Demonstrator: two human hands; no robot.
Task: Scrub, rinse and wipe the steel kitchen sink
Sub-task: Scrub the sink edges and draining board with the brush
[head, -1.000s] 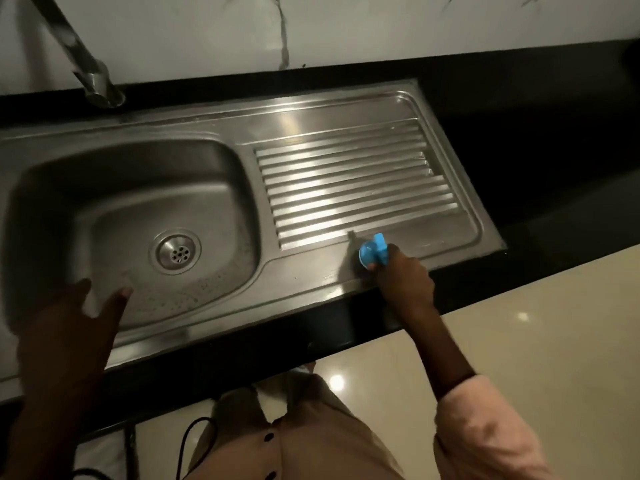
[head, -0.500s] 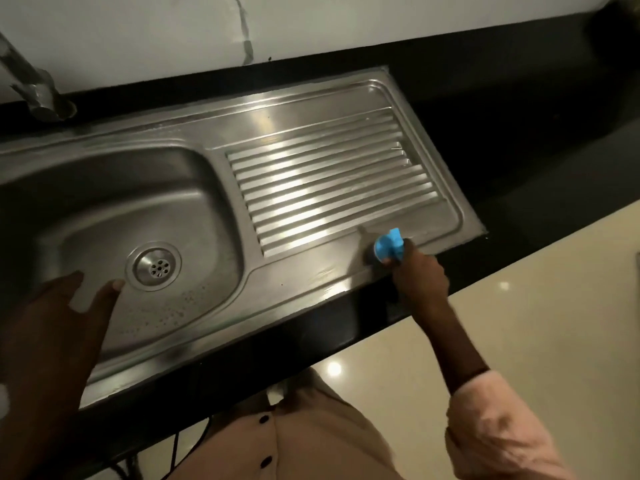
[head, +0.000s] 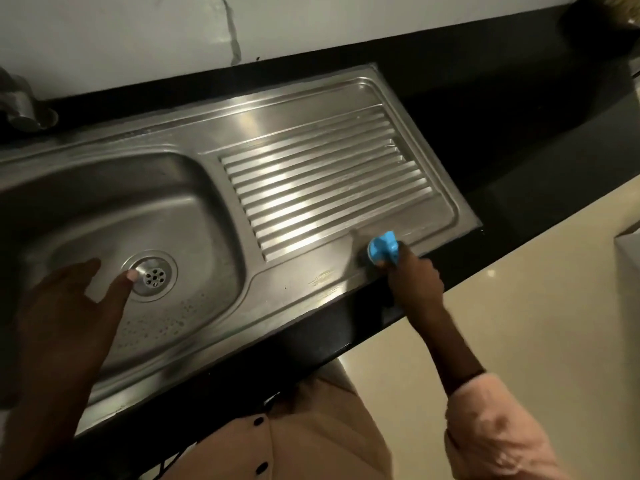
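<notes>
Sink: a steel kitchen sink (head: pixel 221 133) is set into a black countertop (head: pixel 519 133), with its bowl on the left and a drainboard on the right.
Bowl: the bowl (head: pixel 180 209) is a deep rounded basin with a round perforated drain (head: pixel 152 276) in its floor; small droplets or specks dot the floor just in front of the drain.
Drainboard: the ribbed drainboard (head: pixel 325 181) has parallel ridges that catch bright reflections, with a flat steel margin around them.
Scrubber: a scrubber with a blue handle (head: pixel 382 250) over a dark pad sits on the flat margin at the near right corner of the drainboard, just past the ends of the ridges.
Right hand: the right hand (head: pixel 414 282) reaches over the counter's front edge, its fingers curled round the blue handle and holding the pad down on the steel.
Left hand: the left hand (head: pixel 69 306) is held above the near left part of the bowl with fingers straight and spread, holding nothing; one fingertip lines up with the drain's rim, and I cannot tell whether it touches the steel.
Tap: the base of a metal tap (head: pixel 20 105) stands at the back left, behind the bowl.
Wall: a pale wall (head: pixel 138 36) with a dark vein runs behind the counter.
Clothing: a pink sleeve (head: pixel 491 434) covers the right forearm, and a light buttoned garment (head: pixel 311 438) shows at the bottom.
Floor: pale glossy floor (head: pixel 519 306) lies to the right, below the counter.
</notes>
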